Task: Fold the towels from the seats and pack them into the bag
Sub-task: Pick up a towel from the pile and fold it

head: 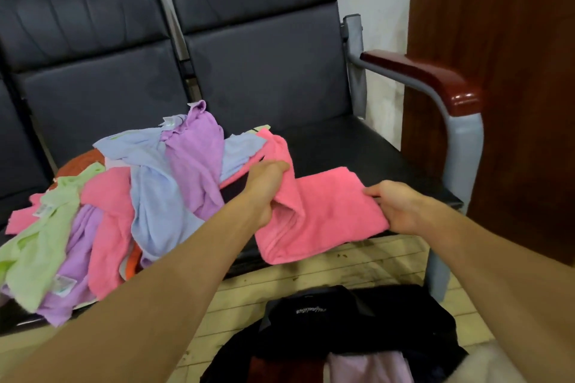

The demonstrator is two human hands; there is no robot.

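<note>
A person's view looking down at a row of black padded seats [326,146] against a pale wall, with both bare forearms reaching forward.

At the centre of the view, a pink towel [323,214] lies partly folded on the right-hand seat, its front edge hanging just over the seat's lip. The left hand [267,186] is clenched around a bunched fold of this towel at its 9 o'clock edge, knuckles up. The right hand [395,208] pinches the towel's 3 o'clock edge, thumb on top and the other fingers tucked beneath.

From 8 to 10 o'clock sits a loose pile of unfolded towels [124,196], straddling the gap between two seats: lilac, pale blue, light green, more pink and a glimpse of orange-red. A strip of pink cloth runs from the left hand back toward the pile; whether it belongs to the held towel cannot be told.

At 6 o'clock, on the pale plank floor [342,261], a black bag [357,320] stands open, with folded dark red and pale lilac cloth showing inside. At 3 o'clock are a red-brown armrest [435,78] on a grey metal frame and a dark wooden panel [513,102].

Likely risks: the bunched grip on the left could set a crooked crease, giving a lumpy fold. The overhanging front edge could slide off onto the floor, which looks flecked with dirt. If the pink strip is caught in the pile, lifting may drag neighbouring towels off the seat.
</note>
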